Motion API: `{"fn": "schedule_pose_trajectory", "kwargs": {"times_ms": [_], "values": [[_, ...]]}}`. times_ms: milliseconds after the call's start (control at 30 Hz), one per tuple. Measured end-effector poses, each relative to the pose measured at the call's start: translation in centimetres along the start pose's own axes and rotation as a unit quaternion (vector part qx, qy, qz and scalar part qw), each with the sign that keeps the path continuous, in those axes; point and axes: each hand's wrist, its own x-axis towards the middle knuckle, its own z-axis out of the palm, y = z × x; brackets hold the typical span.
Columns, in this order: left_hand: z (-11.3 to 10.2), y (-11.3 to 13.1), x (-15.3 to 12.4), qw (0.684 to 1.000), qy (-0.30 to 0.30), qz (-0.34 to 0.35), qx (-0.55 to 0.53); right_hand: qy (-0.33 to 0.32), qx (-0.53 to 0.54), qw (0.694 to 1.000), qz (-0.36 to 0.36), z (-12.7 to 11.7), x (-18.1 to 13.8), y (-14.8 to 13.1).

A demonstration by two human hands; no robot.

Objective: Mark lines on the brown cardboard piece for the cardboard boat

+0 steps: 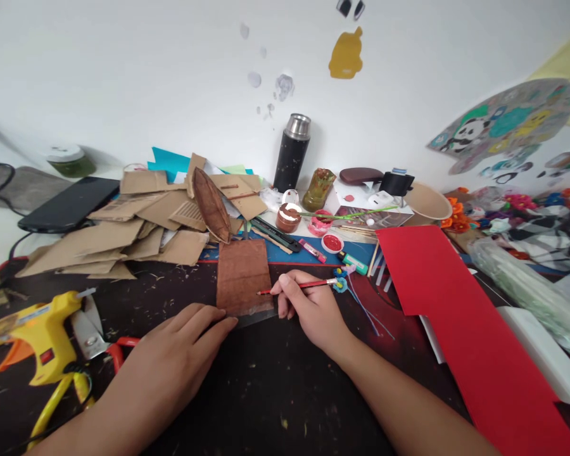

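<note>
A square piece of brown-painted cardboard lies on the dark tabletop in front of me. Along its near edge runs a clear strip that looks like a ruler. My left hand rests at the near left corner, fingers stretched out and touching the strip. A red pencil is pinched in my right hand, its tip on the cardboard near the right side. Behind the square, a curved brown-painted piece leans against the cardboard scraps.
A yellow glue gun and red-handled scissors lie at left. Cardboard scraps are piled behind them. A black flask, paint pots and a green cutter stand or lie at the back. Red card covers the right.
</note>
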Motion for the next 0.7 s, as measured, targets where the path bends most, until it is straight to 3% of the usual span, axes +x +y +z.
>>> {"fn": "schedule_pose_trajectory", "kwargs": {"times_ms": [700], "values": [[-0.09, 0.01, 0.16, 1.000, -0.001, 0.007, 0.003, 0.009, -0.002, 1.000, -0.006, 0.13, -0.02, -0.16]]}}
